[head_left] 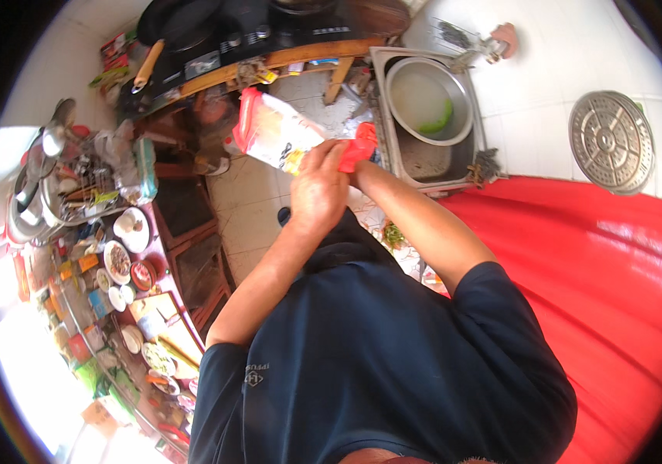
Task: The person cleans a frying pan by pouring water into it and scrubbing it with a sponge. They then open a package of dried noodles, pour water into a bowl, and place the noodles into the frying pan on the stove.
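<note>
A red and white printed plastic bag (276,130) is held up in front of me, tilted, with its wide red end up to the left. My left hand (320,188) is closed around the bag's narrower, gathered part. My right hand (358,173) lies behind the bag's red end and my left hand; only a bit near the wrist shows, and its fingers are hidden. Right of the bag is a steel sink (423,165). In it sits a metal basin (391,101) of cloudy water with a long green vegetable (440,119).
A black cooktop (302,35) on a wooden stand bears a pan (183,23) with a wooden handle. Dishes of food (117,262) and a dish rack (84,217) crowd the left counter. A red-covered surface (568,249) lies at right; a perforated steel disc (612,142) hangs on the wall.
</note>
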`<control>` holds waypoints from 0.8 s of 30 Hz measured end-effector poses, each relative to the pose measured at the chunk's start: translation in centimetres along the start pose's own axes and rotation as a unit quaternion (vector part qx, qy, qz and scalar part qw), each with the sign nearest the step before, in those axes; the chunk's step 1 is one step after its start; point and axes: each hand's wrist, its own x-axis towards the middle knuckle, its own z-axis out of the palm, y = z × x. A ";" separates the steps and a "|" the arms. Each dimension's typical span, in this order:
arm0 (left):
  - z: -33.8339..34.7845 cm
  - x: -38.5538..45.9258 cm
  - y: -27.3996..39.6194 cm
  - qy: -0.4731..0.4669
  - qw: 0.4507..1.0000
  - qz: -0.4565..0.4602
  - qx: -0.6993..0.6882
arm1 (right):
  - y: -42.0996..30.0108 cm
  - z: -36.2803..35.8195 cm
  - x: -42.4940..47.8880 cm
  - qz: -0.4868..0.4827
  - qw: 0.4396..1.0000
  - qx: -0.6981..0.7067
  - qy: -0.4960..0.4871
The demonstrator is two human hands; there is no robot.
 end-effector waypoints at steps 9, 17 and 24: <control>-4.8 2.3 2.3 0.083 0.983 0.103 -0.126 | -0.8 -2.4 -2.6 -0.009 0.681 0.718 0.145; -4.6 0.6 -7.7 0.078 0.845 -0.299 -0.438 | -4.8 -4.2 -2.2 -0.007 0.442 0.897 -0.019; -4.3 -0.4 -9.5 0.057 0.890 -0.239 -0.384 | -6.0 -2.6 1.6 0.013 0.426 0.904 -0.036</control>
